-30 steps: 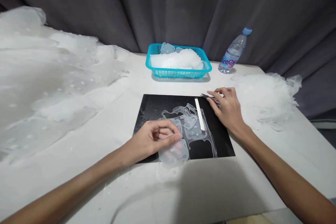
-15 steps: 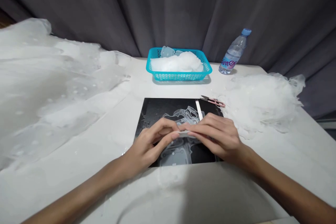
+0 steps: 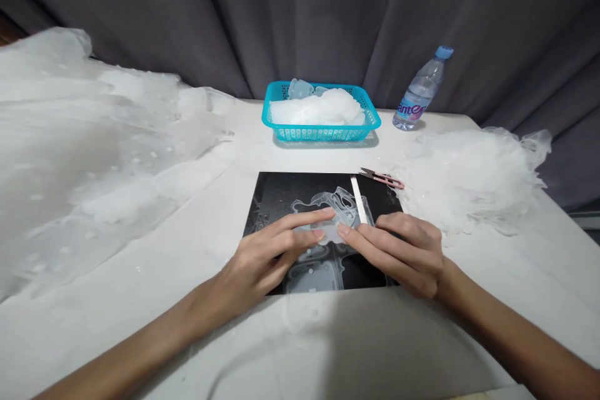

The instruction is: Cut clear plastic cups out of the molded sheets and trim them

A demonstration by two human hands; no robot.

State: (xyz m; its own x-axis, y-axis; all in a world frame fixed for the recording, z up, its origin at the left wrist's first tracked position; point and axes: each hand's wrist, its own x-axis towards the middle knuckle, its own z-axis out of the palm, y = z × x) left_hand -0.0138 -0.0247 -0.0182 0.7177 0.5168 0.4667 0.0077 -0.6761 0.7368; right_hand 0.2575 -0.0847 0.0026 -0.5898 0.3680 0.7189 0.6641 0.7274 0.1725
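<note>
A small translucent, milky plastic-like piece (image 3: 332, 233) is held between my two hands, over the black board (image 3: 276, 190). My left hand (image 3: 274, 250) grips its left side, with the index finger stretched along the far edge. On the right side, the thumb and fingers of my right hand (image 3: 405, 250) pinch the piece's edge. Beneath both hands lies a clear, moulded sheet (image 3: 312, 278) with cut outlines, partly hidden by my fingers. A narrow white strip (image 3: 359, 199) rests on the board beyond my right hand, its near end close to the fingers.
Pink-handled thread snips (image 3: 382, 178) lie at the board's far right corner. A blue basket (image 3: 323, 133) with translucent pieces stands behind. To its right is a water bottle (image 3: 419, 94). Heaps of translucent sheets lie at left (image 3: 94, 156) and right (image 3: 473, 178).
The piece has been tipped from edge-on to flatter, so its face shows. My left index finger has stretched out, and my right hand has shifted slightly right.
</note>
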